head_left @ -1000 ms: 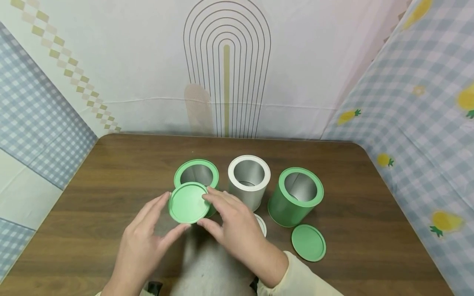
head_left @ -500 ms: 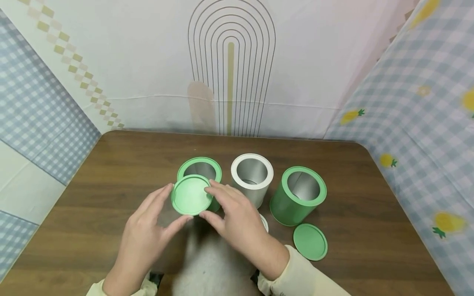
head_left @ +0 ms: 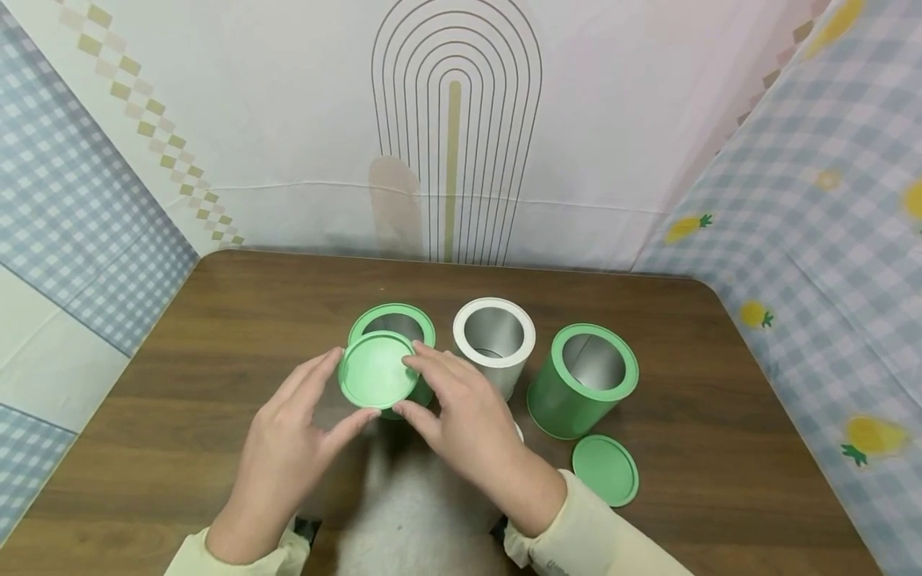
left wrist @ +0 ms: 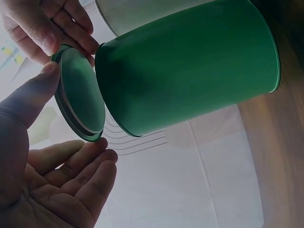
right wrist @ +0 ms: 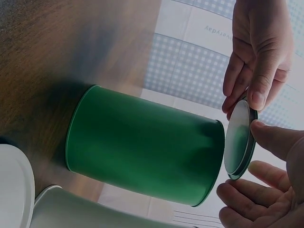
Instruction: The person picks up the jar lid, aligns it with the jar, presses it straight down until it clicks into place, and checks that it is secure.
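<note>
Between my two hands is a round green lid (head_left: pixel 378 370), gripped at its rim. My left hand (head_left: pixel 288 440) holds its left side with thumb and fingers. On the opposite side my right hand (head_left: pixel 471 420) pinches the edge. The lid is tilted and close to the mouth of the left green can (head_left: pixel 392 311), covering part of that opening in the head view. Both wrist views show a small gap between the lid and this upright can (right wrist: pixel 145 145). Right of it stands an open white can (head_left: pixel 493 332), its lower part partly hidden by my right hand.
Another open green can (head_left: pixel 572 404) stands to the right. A second green lid (head_left: pixel 605 470) lies on the brown table (head_left: pixel 720 448) in front of it. A white lid (right wrist: pixel 14 185) is mostly hidden by my right hand in the head view. Patterned cloth (head_left: pixel 310 120) hangs behind the table.
Both hands have carried the green lid slightly up and away from me, over more of the left can's mouth. The head view has shifted a little. The other cans and the second green lid stay put.
</note>
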{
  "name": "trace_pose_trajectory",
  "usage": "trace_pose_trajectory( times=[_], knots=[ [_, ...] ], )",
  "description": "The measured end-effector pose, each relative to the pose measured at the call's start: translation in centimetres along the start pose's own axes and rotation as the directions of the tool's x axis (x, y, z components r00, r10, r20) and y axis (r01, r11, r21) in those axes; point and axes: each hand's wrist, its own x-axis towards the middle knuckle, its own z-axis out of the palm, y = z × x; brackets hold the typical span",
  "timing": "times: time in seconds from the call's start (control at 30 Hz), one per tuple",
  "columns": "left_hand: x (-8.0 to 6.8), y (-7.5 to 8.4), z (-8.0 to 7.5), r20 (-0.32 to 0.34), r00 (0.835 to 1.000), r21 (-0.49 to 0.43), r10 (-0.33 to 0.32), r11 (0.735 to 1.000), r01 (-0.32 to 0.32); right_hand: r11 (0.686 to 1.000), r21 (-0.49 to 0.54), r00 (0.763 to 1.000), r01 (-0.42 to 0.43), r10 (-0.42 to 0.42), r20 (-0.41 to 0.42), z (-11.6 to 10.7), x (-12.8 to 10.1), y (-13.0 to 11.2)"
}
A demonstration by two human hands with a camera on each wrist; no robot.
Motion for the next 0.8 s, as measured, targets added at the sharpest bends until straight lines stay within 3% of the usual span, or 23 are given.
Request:
trace_pose_trajectory(
  times=[0.8],
  knots=[
    [0.35, -0.31, 0.52, 0.006, 1.000, -0.005, 0.005, 1.000, -0.005, 0.999, -0.024, 0.998, -0.030, 0.031, 0.046, -0.16, 0.50, 0.29]
  ],
)
